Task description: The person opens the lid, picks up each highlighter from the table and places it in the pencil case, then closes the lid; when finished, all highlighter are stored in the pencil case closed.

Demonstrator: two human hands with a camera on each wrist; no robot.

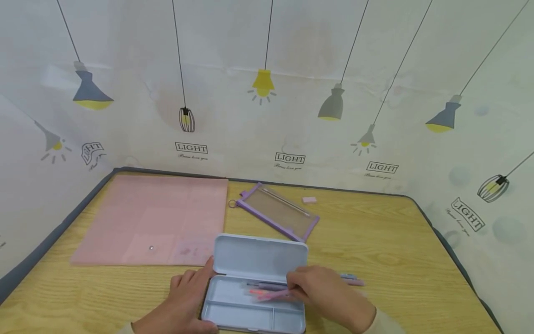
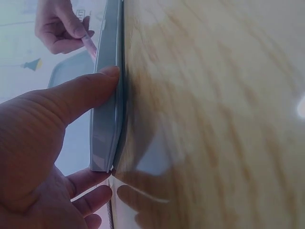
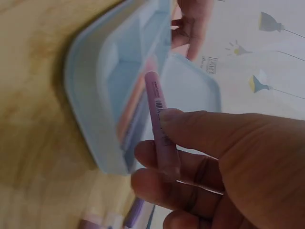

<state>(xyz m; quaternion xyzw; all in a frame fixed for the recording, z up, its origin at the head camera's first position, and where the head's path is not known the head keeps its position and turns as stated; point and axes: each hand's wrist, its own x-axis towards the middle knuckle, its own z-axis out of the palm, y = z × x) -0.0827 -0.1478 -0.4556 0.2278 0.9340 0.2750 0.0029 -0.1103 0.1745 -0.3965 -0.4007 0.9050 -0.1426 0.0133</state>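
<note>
While the pink pen [image 3: 156, 105] points left from the right hand [image 1: 329, 294], pinched between thumb and fingers, I see it over the long far compartment [image 1: 227, 291] of the pencil box [image 1: 242, 317]; its long axis runs roughly along that compartment, slightly aslant; whether its tip touches anything I cannot tell. The left hand [image 1: 183, 301], farther from the pen, grips the box's left end, thumb against the near wall; I make out smooth, pale blue plastic with rounded corners, the shallow lid [image 1: 260, 257] folded back on the far side; an orange pen [image 3: 129, 112] and a purplish pen [image 1: 271, 287] show in the far compartment. Just right of the box, slim pens [image 1: 353, 281] rest on the wood-grained table [image 1: 396, 241]; beyond the lid lie a see-through pouch [image 1: 267, 211] with purple edging and a small pink eraser [image 1: 309, 200]; far left, a flat, smooth pink folder [image 1: 167, 218].
</note>
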